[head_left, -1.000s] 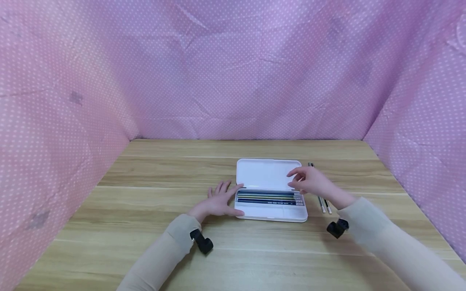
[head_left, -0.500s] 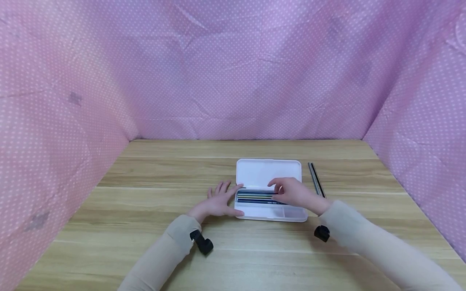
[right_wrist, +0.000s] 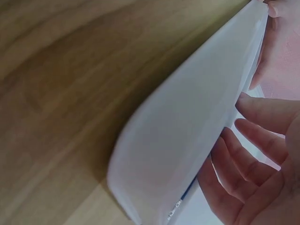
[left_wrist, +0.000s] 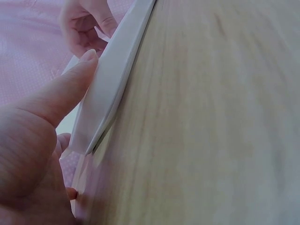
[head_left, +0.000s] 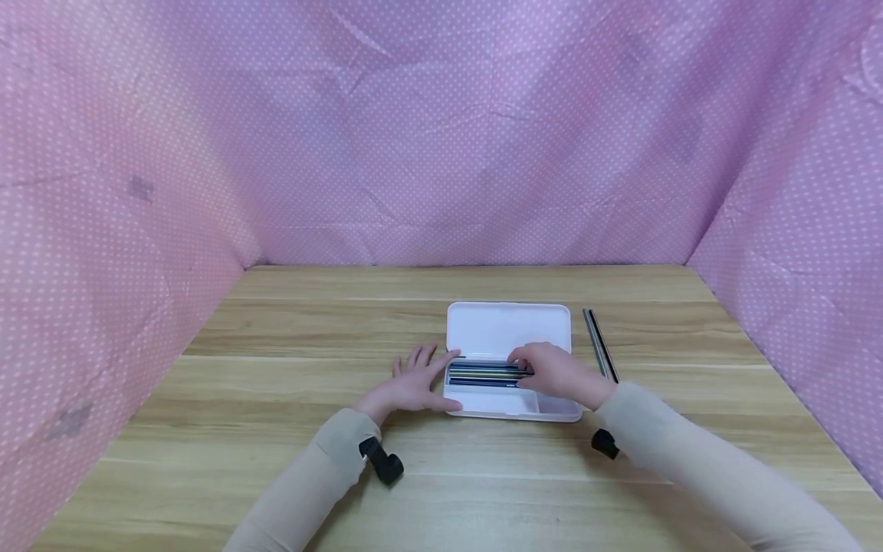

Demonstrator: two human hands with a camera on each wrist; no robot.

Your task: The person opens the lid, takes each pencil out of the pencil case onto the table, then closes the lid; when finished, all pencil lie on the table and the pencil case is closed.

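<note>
Head view: your left hand (head_left: 412, 385) lies flat on the wooden table (head_left: 276, 429), fingers spread and straight. Thumb and index tip touch the left end of the white pencil case (head_left: 486, 402). Left wrist view confirms it: your thumb (left_wrist: 63, 93) presses along the case's white side wall (left_wrist: 110, 89), nothing gripped.

Your right hand (head_left: 559, 374) sits inside the open case, over its right half. Fingers are curled downward, their tips on the row of pencils (head_left: 483, 373) in the rear channel of the tray. Whether they pinch a single pencil or only rest on the row, you cannot tell from here; the knuckles hide the tips. Right wrist view shows your fingers (right_wrist: 243, 154) bent and close together, just inside the case's rim (right_wrist: 187, 136), with a blue pencil end (right_wrist: 187, 191) peeking out beneath them.

The case's lid (head_left: 509, 328) lies flat open, beyond your fingertips. The pencils run left to right, from just under your right fingertips toward your left index finger. The front compartment, on the palm side of your right fingers, shows white.

Two loose pencils (head_left: 599, 345) lie on the table just beyond the case's right edge, outside your right hand and not touching it.
</note>
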